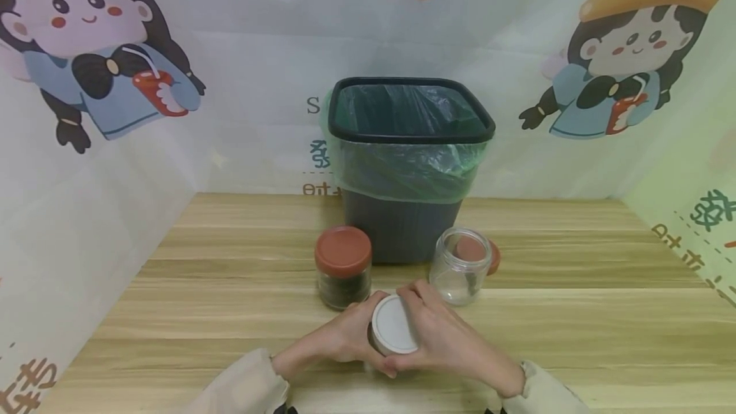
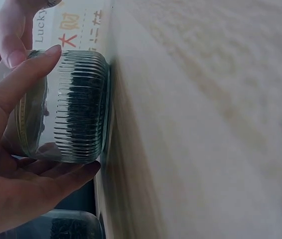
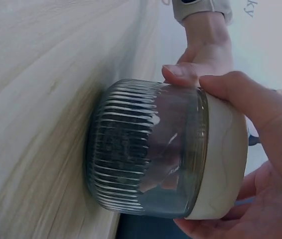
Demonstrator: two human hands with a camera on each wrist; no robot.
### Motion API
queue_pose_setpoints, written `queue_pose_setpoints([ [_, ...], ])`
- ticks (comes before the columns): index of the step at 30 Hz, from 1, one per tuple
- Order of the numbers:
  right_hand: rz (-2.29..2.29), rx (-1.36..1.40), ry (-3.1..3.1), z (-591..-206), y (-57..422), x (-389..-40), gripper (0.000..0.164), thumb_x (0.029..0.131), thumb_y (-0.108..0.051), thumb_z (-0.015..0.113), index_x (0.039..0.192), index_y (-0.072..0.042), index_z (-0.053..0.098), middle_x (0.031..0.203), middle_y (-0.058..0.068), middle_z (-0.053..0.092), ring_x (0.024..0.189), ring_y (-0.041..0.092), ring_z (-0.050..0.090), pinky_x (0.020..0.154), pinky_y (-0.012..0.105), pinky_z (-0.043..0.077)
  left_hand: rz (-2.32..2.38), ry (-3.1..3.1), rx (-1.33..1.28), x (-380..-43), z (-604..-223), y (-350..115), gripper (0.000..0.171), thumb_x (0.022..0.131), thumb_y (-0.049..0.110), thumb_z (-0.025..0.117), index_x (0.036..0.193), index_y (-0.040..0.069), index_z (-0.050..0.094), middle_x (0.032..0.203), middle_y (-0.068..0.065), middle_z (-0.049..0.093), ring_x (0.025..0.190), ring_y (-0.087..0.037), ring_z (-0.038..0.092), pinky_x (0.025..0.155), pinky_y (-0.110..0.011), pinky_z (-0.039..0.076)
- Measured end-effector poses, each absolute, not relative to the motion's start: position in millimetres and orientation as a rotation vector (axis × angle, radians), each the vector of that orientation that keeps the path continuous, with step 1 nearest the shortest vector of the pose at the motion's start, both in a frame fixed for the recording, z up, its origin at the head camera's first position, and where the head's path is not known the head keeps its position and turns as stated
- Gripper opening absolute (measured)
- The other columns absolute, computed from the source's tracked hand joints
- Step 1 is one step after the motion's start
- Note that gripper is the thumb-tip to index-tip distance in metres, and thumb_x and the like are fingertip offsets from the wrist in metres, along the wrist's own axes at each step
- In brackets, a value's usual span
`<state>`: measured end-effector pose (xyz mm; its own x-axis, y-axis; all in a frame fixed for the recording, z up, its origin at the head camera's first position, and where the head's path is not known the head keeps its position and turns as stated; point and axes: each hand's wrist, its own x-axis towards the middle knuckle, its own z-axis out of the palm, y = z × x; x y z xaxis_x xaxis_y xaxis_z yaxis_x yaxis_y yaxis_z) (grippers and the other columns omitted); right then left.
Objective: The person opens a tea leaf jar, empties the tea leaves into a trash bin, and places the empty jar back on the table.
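Note:
A ribbed glass jar (image 3: pixel 123 144) with dark contents in its lower part stands upright on the wooden table, capped by a white lid (image 1: pixel 393 324). My left hand (image 1: pixel 347 335) grips the jar's glass body, thumb on the near side and fingers curved round the far side. The right hand (image 1: pixel 439 337) holds the lid from the right, its thumb and fingers spread across the lid's rim. Both thumbs come close together at the front in the head view. In the right wrist view the lid sits on the jar's mouth.
Just behind my left hand stands a jar with a red-brown lid (image 1: pixel 343 251) and dark contents. A lidless glass jar (image 1: pixel 458 273) is behind my right hand, with a red-brown lid (image 1: pixel 494 257) behind it. A dark bin (image 1: pixel 402 225) with a green liner stands further back.

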<state>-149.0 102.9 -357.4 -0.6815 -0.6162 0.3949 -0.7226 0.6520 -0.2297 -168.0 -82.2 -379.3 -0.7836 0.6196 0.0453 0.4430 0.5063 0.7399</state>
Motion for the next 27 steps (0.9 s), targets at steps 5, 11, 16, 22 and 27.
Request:
queue_pose_setpoints([
  [5,0.624,1.164,-2.631,-355,107,-154,0.069,0.060,-0.038,0.076,0.111,0.000,0.050,0.107,0.007,0.047,0.092,0.015,0.049,0.079,0.031,0.046,1.147,2.513,0.885,-169,-379,-82,0.082,0.051,0.028,0.086,0.119,0.014,0.042,0.112,0.000,0.054,0.101,-0.015,0.050,0.086,-0.030,0.039],
  [11,0.702,1.237,-2.668,-352,110,-159,0.071,0.060,-0.034,0.076,0.118,-0.003,0.048,0.109,0.006,0.047,0.094,0.015,0.049,0.079,0.031,0.046,1.150,2.514,0.895,-169,-379,-82,0.082,0.051,0.028,0.086,0.119,0.014,0.042,0.111,0.002,0.053,0.101,-0.014,0.050,0.086,-0.029,0.039],
  [16,0.770,1.288,-2.703,-348,111,-160,0.074,0.059,-0.030,0.076,0.121,-0.004,0.046,0.112,0.003,0.045,0.097,0.014,0.047,0.081,0.030,0.045,1.165,2.506,0.905,-169,-380,-82,0.082,0.052,0.027,0.086,0.120,0.014,0.041,0.112,0.001,0.053,0.102,-0.014,0.050,0.087,-0.029,0.040],
  [22,0.782,1.362,-2.729,-345,112,-161,0.077,0.058,-0.024,0.075,0.125,-0.005,0.043,0.118,0.003,0.043,0.103,0.014,0.045,0.084,0.030,0.043,1.161,2.511,0.905,-168,-381,-83,0.081,0.053,0.028,0.086,0.118,0.013,0.041,0.111,0.000,0.054,0.100,-0.014,0.051,0.087,-0.028,0.040],
  [27,0.779,1.411,-2.762,-343,112,-161,0.080,0.058,-0.018,0.073,0.129,-0.004,0.039,0.123,0.004,0.040,0.106,0.014,0.043,0.087,0.029,0.041,1.139,2.510,0.901,-167,-380,-82,0.087,0.054,0.029,0.085,0.124,0.009,0.037,0.114,-0.002,0.053,0.102,-0.014,0.050,0.088,-0.029,0.039],
])
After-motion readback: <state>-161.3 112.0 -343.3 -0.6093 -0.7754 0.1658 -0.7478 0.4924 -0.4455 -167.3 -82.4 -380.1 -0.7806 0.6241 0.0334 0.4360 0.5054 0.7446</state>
